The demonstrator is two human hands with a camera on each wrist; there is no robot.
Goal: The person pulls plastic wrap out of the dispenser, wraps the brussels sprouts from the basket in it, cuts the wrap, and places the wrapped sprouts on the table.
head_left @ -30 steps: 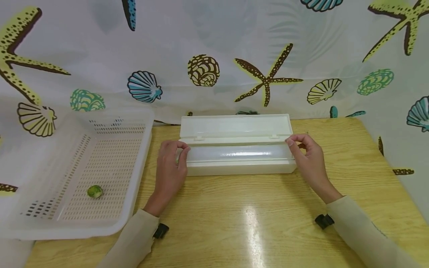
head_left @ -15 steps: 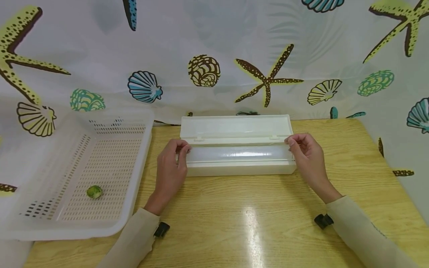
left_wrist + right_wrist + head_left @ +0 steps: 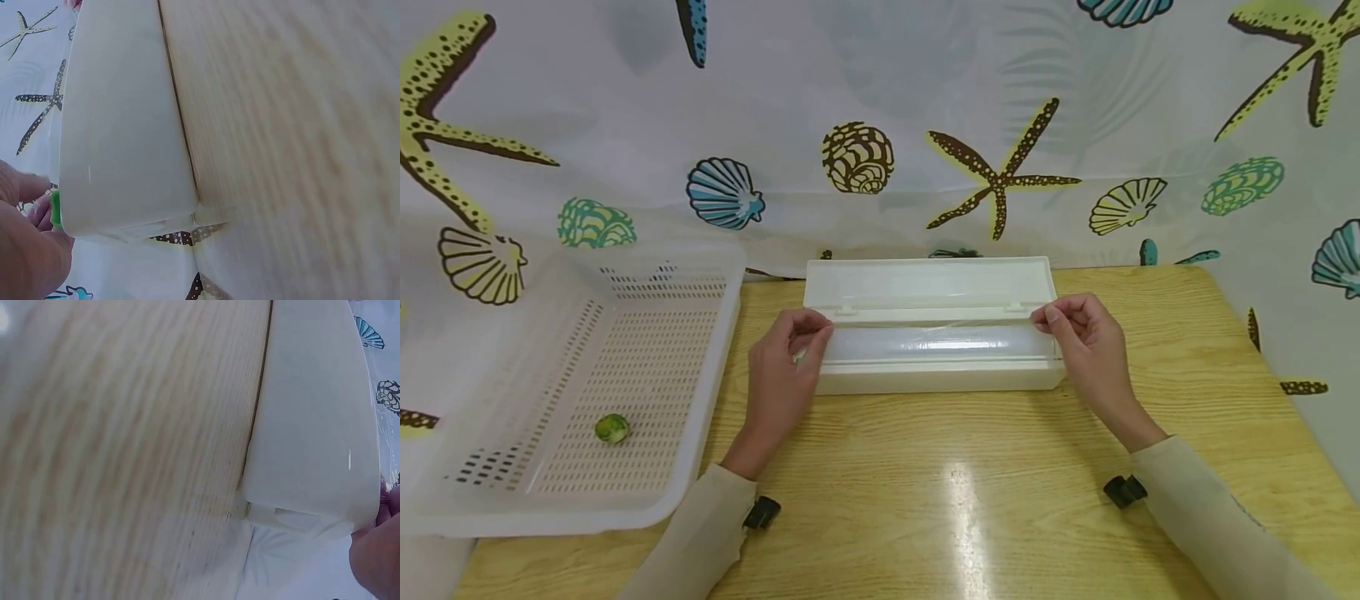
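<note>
A long white cling film dispenser [image 3: 940,381] lies on the table, its lid [image 3: 925,279] tipped back toward the curtain. Inside is a roll of clear cling film [image 3: 940,342], shiny and faintly creased near its top. At the left end my left hand [image 3: 782,367] pinches the film's edge between thumb and fingers. My right hand [image 3: 1090,354] pinches it likewise at the right end. A small green part [image 3: 56,209] shows beside the left fingers in the left wrist view. In the right wrist view, clear film [image 3: 389,444] shows along the box's edge, above the partly hidden right hand [image 3: 378,550].
A white perforated basket [image 3: 700,400] stands on the left, with one small green Brussels sprout [image 3: 612,428] in it. Behind the wooden table [image 3: 910,492] hangs a curtain [image 3: 775,92] printed with shells and starfish.
Both hands have shifted slightly inward and up along the roll, the left to the right and the right to the left. Creases now show in the film. The box stays put.
</note>
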